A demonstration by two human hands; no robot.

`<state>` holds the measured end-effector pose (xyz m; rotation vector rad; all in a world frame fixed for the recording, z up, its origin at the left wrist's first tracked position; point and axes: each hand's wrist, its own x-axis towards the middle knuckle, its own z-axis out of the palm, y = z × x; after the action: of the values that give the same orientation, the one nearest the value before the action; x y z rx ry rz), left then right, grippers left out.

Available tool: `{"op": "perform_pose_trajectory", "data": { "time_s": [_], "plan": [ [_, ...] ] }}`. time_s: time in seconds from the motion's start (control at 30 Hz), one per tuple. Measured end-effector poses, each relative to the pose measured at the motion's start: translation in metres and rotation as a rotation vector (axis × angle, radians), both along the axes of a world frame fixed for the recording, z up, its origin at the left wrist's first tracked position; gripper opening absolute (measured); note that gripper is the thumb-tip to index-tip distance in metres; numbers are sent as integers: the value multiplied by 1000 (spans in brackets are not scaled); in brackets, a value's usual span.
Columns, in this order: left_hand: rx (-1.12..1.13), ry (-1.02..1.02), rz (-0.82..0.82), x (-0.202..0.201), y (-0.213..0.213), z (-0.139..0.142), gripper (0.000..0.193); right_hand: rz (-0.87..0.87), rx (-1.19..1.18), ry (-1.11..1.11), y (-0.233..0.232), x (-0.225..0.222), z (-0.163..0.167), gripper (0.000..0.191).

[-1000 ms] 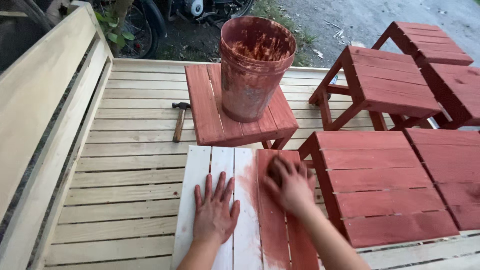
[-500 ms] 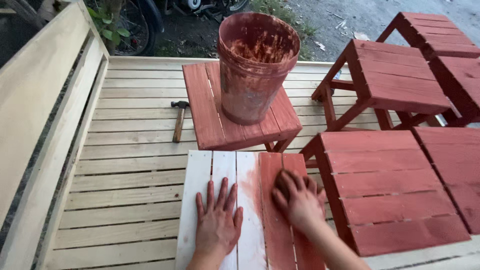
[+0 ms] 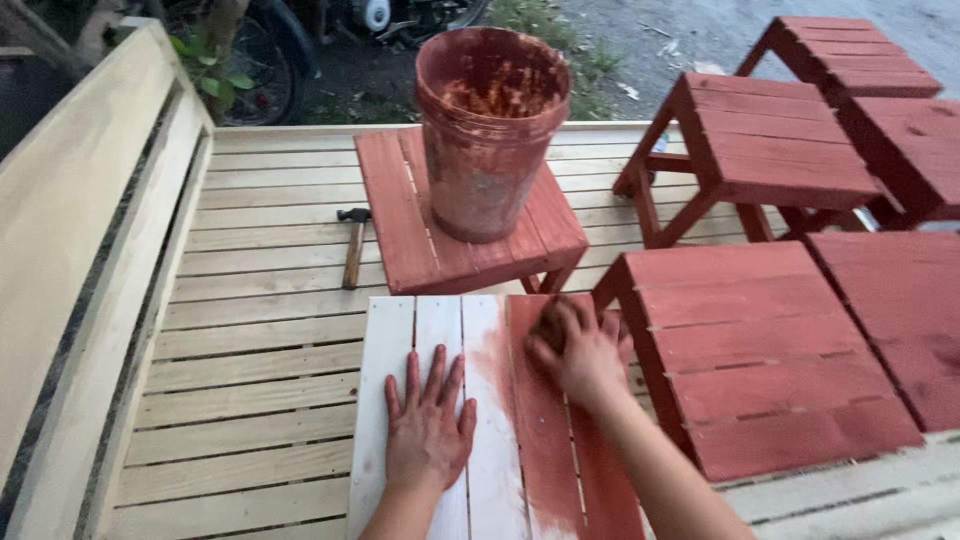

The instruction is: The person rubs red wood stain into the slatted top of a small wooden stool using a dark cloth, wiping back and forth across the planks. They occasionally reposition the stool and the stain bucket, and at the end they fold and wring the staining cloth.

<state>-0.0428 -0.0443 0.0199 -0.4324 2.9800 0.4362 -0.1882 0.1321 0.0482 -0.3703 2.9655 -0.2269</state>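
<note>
A slatted wooden stool top [image 3: 392, 345] lies in front of me, its left slats bare pale wood and its right slats stained red. My left hand [image 3: 428, 425] presses flat, fingers spread, on the bare slats. My right hand [image 3: 578, 350] is curled over a small dark, paint-soaked rag [image 3: 545, 322] and pushes it against the red slats near the far edge. Both hands are smeared with red. A paint-crusted red bucket [image 3: 490, 140] stands just beyond on a small red stool [image 3: 400, 225].
A hammer [image 3: 353, 250] lies on the pale slatted platform [image 3: 250, 350] left of the bucket stool. Several red-painted stools [image 3: 760, 350] crowd the right side and back right. A pale bench backrest [image 3: 80, 220] runs along the left. A motorcycle wheel [image 3: 268, 60] stands behind.
My right hand slid toward me along the red slats, then back out to the far edge. The red area has spread slightly leftward. My left hand stayed flat in place.
</note>
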Motion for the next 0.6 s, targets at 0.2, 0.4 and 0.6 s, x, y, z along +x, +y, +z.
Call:
{"op": "perform_pose_trajectory", "data": {
  "time_s": [0.2,0.4,0.6],
  "plan": [
    [-23,27,7,3,5,1,69,163,63,23,75,106,-13,90],
    [-42,100,-9,2,5,-11,69,-18,-28,-173,72,81,-27,89],
    [-100,245,-31,2,4,-28,69,-120,-91,-89,35,0,-32,88]
  ]
}}
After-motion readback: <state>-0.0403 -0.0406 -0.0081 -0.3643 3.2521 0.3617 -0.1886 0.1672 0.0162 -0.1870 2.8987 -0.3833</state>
